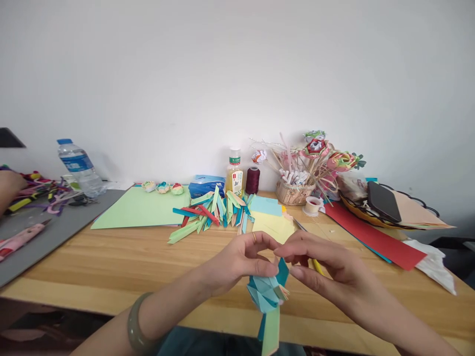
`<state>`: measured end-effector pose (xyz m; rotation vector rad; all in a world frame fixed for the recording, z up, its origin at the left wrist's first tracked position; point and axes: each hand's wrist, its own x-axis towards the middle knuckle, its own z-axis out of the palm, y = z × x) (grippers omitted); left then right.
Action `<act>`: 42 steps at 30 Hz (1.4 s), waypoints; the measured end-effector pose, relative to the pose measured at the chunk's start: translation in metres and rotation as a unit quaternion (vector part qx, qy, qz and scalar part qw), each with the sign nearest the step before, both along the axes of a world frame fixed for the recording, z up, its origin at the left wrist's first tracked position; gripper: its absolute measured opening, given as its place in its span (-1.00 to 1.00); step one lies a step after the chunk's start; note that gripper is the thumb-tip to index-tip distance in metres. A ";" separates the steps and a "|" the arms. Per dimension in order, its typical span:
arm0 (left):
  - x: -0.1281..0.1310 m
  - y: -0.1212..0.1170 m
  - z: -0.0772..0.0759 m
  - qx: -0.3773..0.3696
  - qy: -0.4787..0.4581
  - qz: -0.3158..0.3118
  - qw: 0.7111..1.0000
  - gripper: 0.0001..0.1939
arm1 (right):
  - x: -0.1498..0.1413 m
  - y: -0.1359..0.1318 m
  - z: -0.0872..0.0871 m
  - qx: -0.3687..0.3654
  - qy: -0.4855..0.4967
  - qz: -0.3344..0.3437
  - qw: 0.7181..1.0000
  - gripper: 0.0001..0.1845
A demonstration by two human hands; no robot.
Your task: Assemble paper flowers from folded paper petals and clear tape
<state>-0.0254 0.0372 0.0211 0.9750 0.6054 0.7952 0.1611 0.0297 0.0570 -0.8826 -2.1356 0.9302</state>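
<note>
Between my two hands, over the table's front edge, is a folded paper flower (264,292) in light blue, with teal and peach pieces at its right side. A green folded paper strip (271,329) and a teal one hang below it. My left hand (252,257) pinches the flower's upper side between thumb and fingers. My right hand (315,259) has its thumb and fingertips at the teal piece on top; whether they grip it firmly is partly hidden. Behind the hands lies a pile of folded paper strips (213,210) in green, teal, red and peach.
Green paper sheets (144,207) lie left, with small paper flowers (163,187) behind. A glue bottle (234,175), thread spool (253,180) and flower basket (295,193) stand by the wall. Red paper (374,235) lies right. Another person's hand (11,188) is at far left, near a water bottle (79,168).
</note>
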 end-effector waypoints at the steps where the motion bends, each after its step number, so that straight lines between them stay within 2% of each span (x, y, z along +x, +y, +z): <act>1: 0.000 0.000 0.000 0.000 0.002 -0.001 1.000 -0.59 | -0.001 0.000 0.002 -0.017 -0.001 -0.004 1.000 -0.88; 8: 0.002 -0.001 0.002 -0.029 -0.005 -0.009 1.000 -0.67 | 0.000 0.000 0.001 -0.068 0.019 0.013 0.997 -0.91; 12: 0.005 0.000 -0.006 -0.036 -0.039 -0.002 0.999 -0.69 | 0.000 -0.004 -0.008 -0.092 0.044 -0.018 0.995 -0.72; 16: 0.007 -0.001 -0.012 0.009 -0.046 0.012 0.999 -0.71 | -0.001 -0.007 -0.018 -0.122 0.088 -0.039 0.988 -0.75; 19: 0.008 -0.004 -0.010 0.096 0.000 0.067 0.993 -0.78 | -0.002 -0.007 -0.022 -0.135 0.113 -0.062 0.982 -0.77; 22: 0.007 -0.009 -0.008 0.197 0.070 0.146 0.967 -0.88 | -0.004 -0.007 -0.024 -0.137 0.120 -0.093 0.979 -0.77; 24: 0.006 -0.010 -0.008 0.259 0.106 0.182 0.942 -0.86 | -0.006 -0.007 -0.024 -0.132 0.117 -0.104 0.979 -0.78; 26: 0.003 -0.011 -0.009 0.344 0.116 0.194 0.911 -0.82 | -0.007 -0.008 -0.024 -0.129 0.119 -0.111 0.978 -0.79; 29: -0.001 -0.009 -0.009 0.486 0.122 0.196 0.843 -0.83 | -0.007 -0.010 -0.023 -0.143 0.128 -0.105 0.976 -0.78; 31: -0.004 -0.008 -0.009 0.540 0.133 0.202 0.806 -0.84 | -0.007 -0.010 -0.021 -0.167 0.131 -0.092 0.973 -0.76; 32: -0.004 -0.008 -0.009 0.550 0.139 0.205 0.798 -0.85 | -0.007 -0.010 -0.021 -0.176 0.132 -0.087 0.971 -0.75; 34: -0.005 -0.007 -0.008 0.551 0.143 0.207 0.796 -0.87 | -0.007 -0.009 -0.020 -0.189 0.136 -0.082 0.969 -0.73; 39: -0.005 -0.007 -0.010 0.503 0.135 0.193 0.832 -0.93 | -0.006 -0.008 -0.019 -0.184 0.119 -0.083 0.972 -0.79; 41: -0.005 -0.006 -0.009 0.508 0.145 0.194 0.827 -0.94 | -0.006 -0.008 -0.018 -0.172 0.107 -0.091 0.975 -0.80; 42: -0.006 -0.005 -0.008 0.525 0.152 0.198 0.813 -0.94 | -0.007 -0.008 -0.017 -0.168 0.104 -0.095 0.976 -0.80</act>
